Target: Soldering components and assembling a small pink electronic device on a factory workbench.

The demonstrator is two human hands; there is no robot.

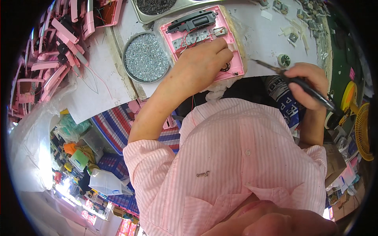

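A pink plastic housing (236,59) lies open on the table in front of me, tilted slightly. Inside it are a long black part (193,23), a metal plate (193,39) and thin red wires. My left hand (204,63) rests over its lower part, fingers curled together; whatever they pinch is hidden beneath them. A round dark part (225,67) shows partly below these fingers. To the right of the housing, my right hand (309,82) is closed around the black handle of a soldering iron (293,78). Its thin tip points left, apart from the housing.
A round metal dish of small silvery screws (145,57) stands left of the housing. Pink plastic parts (59,63) with wires are heaped at the far left. A tray (138,13) holds dark pieces. Small motors (315,27) and a small round reel (283,60) lie right.
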